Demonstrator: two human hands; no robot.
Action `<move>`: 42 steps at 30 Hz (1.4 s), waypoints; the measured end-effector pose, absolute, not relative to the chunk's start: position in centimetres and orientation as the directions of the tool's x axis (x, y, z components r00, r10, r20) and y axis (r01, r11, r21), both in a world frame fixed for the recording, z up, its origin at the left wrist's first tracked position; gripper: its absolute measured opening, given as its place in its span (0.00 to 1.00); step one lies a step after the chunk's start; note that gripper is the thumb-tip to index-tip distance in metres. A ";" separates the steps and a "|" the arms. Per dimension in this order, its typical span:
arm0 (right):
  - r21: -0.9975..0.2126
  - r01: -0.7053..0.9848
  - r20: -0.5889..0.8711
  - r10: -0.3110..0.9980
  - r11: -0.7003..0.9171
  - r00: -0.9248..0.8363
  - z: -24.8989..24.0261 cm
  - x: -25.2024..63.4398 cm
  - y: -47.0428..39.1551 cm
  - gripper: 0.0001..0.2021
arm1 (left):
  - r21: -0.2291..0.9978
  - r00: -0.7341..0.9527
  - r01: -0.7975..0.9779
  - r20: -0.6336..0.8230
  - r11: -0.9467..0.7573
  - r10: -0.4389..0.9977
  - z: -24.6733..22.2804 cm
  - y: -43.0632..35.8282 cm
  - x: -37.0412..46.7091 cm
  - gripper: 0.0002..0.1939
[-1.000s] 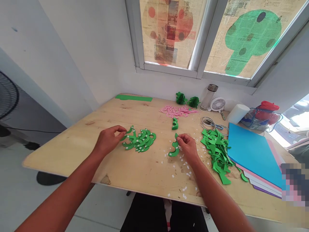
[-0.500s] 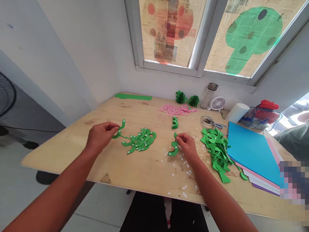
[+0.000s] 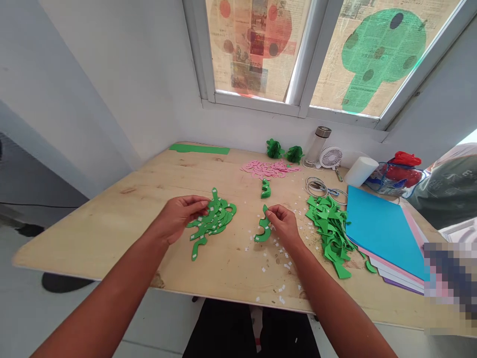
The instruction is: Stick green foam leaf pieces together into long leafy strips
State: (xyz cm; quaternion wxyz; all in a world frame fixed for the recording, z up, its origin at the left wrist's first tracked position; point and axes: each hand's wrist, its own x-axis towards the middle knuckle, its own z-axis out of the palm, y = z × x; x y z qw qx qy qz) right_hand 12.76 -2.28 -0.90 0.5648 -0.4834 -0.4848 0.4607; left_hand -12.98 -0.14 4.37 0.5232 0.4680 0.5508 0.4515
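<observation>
My left hand (image 3: 182,214) is closed in a pinch on a green paper cutout (image 3: 214,194) with small white squares on it. It hovers over or rests at the left side of a pile of similar cutouts (image 3: 223,221); which piece belongs to the pile is partly hard to tell. One loose curved cutout (image 3: 197,247) lies just in front of the pile. To the right, my right hand (image 3: 285,223) pinches the upper end of a wavy green paper cutout (image 3: 263,233), also dotted with white squares. Behind it stands a small stack of green cutouts (image 3: 265,189).
Pink cutouts (image 3: 268,169) and two dark green paper ornaments (image 3: 275,148) lie farther back. Green scraps (image 3: 330,233), scissors (image 3: 318,187) and coloured sheets (image 3: 380,233) are on the right. White bits (image 3: 282,288) litter the table near its front edge. Another person's sleeve (image 3: 450,189) shows at far right.
My left hand has moved right, bringing its green cutout from beside the pile to over it. A loose cutout now lies farther forward of the pile. My right hand has hardly moved.
</observation>
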 end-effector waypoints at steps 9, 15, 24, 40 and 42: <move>-0.993 -0.037 0.105 0.983 0.112 0.153 -0.8 13.0 -2.1 0.12 | 0.902 0.347 -0.298 -0.204 0.314 0.915 4.0 -1.5 -3.9 0.11; -0.989 -0.089 0.099 0.972 0.120 0.212 -0.9 13.0 -1.9 0.11 | 0.914 0.388 -0.241 -0.217 0.326 0.896 3.2 -1.4 -1.8 0.13; -0.985 -0.126 0.086 0.967 0.118 0.240 -0.7 13.0 -1.8 0.11 | 0.919 0.309 -0.248 -0.224 0.306 0.924 1.3 -1.5 -0.8 0.14; -0.985 -0.103 0.112 0.968 0.138 0.225 -0.5 12.9 -1.9 0.10 | 0.939 0.252 -0.239 -0.185 0.247 0.950 0.3 -1.4 -0.8 0.13; -0.986 -0.094 0.113 0.967 0.137 0.227 -0.4 12.9 -2.0 0.10 | 0.943 0.253 -0.231 -0.181 0.241 0.950 0.3 -1.5 -0.8 0.13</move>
